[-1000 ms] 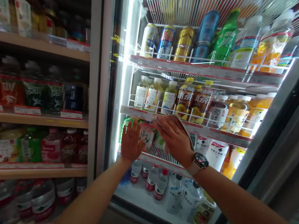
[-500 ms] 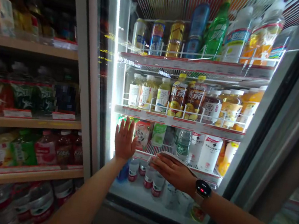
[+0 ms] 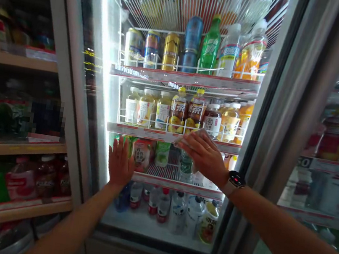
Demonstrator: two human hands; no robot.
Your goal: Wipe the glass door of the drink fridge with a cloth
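My left hand (image 3: pixel 119 164) lies flat with its fingers spread against the glass door (image 3: pixel 132 226) of a lit drinks cooler, low on the left side. Under my right hand (image 3: pixel 209 158) is a thin, pale cloth (image 3: pixel 201 133), pressed to the glass in front of the shelf rail. Its edge shows past the fingertips and above the knuckles; the rest is hidden by the hand. A watch (image 3: pixel 237 179) sits on the right wrist. Behind the glass near the right hand stand iced tea bottles (image 3: pixel 196 112) and a clear water bottle (image 3: pixel 186 165).
Cans and bottles, such as a green soda bottle (image 3: pixel 211 44), fill the cooler's upper shelf. Larger bottles (image 3: pixel 178 213) stand at its bottom. A wooden shelf (image 3: pixel 16 147) with drinks is on the left. A thick metal door frame (image 3: pixel 298 120) rises on the right.
My right hand has moved up the glass with the cloth, from the lower shelf to the middle rail. The left hand stays flat on the door. The view has shifted right.
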